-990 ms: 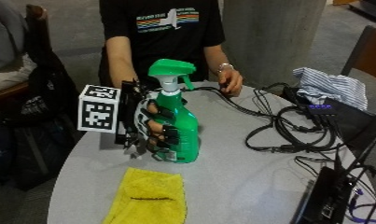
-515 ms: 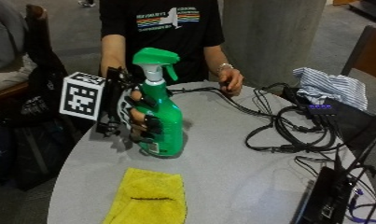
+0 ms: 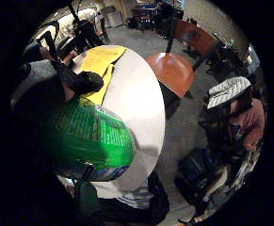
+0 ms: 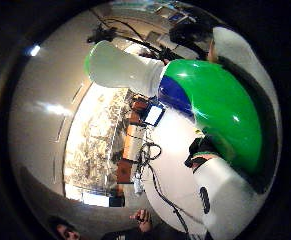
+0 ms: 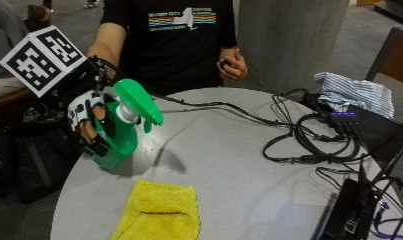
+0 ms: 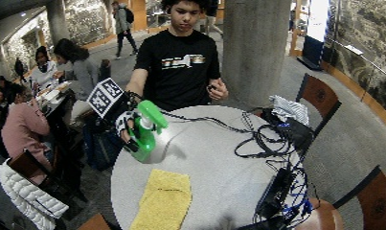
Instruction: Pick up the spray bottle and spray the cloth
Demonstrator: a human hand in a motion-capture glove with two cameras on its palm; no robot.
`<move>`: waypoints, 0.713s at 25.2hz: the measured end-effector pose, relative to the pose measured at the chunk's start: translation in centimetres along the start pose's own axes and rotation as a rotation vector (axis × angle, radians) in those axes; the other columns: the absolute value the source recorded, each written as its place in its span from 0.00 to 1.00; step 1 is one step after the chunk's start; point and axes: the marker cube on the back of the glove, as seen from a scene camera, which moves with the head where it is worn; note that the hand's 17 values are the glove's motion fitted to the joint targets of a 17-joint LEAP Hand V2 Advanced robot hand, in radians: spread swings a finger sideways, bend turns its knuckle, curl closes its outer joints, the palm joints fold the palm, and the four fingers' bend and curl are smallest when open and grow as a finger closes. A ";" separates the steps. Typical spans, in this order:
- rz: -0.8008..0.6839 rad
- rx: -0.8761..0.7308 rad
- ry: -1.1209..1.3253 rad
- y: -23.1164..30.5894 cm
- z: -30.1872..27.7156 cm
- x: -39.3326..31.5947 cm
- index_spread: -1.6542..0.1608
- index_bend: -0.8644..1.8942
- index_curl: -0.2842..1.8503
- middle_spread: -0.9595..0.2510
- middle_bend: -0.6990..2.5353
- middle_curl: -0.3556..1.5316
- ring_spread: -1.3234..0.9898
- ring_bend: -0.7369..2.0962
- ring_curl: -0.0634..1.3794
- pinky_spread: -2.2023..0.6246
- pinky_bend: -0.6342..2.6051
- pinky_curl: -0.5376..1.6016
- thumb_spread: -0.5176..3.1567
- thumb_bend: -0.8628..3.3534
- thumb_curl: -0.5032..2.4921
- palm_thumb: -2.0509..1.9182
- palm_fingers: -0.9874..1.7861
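Right hand [image 5: 88, 122]: raised above the table edge, fingers curled round the green spray bottle [image 5: 121, 127]
Bottle: lifted, tilted, nozzle toward the table
Cloth [image 5: 158, 212]: yellow, flat on the table [image 5: 254, 175], below the bottle

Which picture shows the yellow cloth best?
The outside view: the yellow cloth lies whole on the table. The wide outside view shows it smaller, the little finger side palm view partly behind the bottle, the thumb side none.
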 end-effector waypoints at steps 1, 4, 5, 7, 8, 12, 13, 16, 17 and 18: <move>0.014 -0.014 0.028 -0.3 -0.1 0.1 0.77 0.34 0.25 0.78 0.30 0.41 0.57 0.45 0.30 0.83 0.34 0.41 0.32 0.20 0.37 0.77 0.73; 0.044 -0.063 0.114 -1.1 0.0 0.4 0.78 0.34 0.25 0.78 0.30 0.41 0.57 0.45 0.30 0.82 0.34 0.42 0.32 0.20 0.37 0.77 0.73; 0.051 -0.083 0.142 -1.2 0.1 0.5 0.78 0.34 0.25 0.78 0.30 0.41 0.57 0.45 0.30 0.82 0.34 0.42 0.31 0.20 0.37 0.77 0.73; 0.064 -0.123 0.193 -1.5 0.3 0.7 0.78 0.34 0.24 0.78 0.30 0.41 0.57 0.45 0.30 0.82 0.34 0.42 0.31 0.20 0.38 0.76 0.73; 0.071 -0.141 0.216 -1.7 0.3 0.8 0.78 0.34 0.24 0.78 0.30 0.41 0.57 0.45 0.30 0.82 0.34 0.42 0.31 0.20 0.38 0.76 0.73; 0.098 -0.188 0.294 -2.1 0.6 1.5 0.78 0.34 0.24 0.78 0.30 0.42 0.57 0.45 0.31 0.81 0.33 0.42 0.31 0.20 0.38 0.77 0.73; 0.105 -0.196 0.309 -2.1 0.7 1.6 0.78 0.34 0.24 0.78 0.30 0.42 0.57 0.45 0.31 0.81 0.33 0.42 0.31 0.20 0.38 0.77 0.73; 0.126 -0.215 0.354 -2.4 0.8 1.9 0.78 0.34 0.24 0.78 0.30 0.42 0.57 0.45 0.31 0.81 0.33 0.42 0.31 0.20 0.38 0.77 0.73; 0.130 -0.218 0.370 -2.5 0.8 2.0 0.78 0.34 0.24 0.78 0.30 0.42 0.57 0.45 0.31 0.81 0.33 0.42 0.31 0.20 0.38 0.77 0.73; 0.134 -0.221 0.385 -2.5 0.8 2.0 0.79 0.34 0.24 0.78 0.29 0.42 0.57 0.45 0.31 0.81 0.33 0.42 0.31 0.20 0.38 0.77 0.73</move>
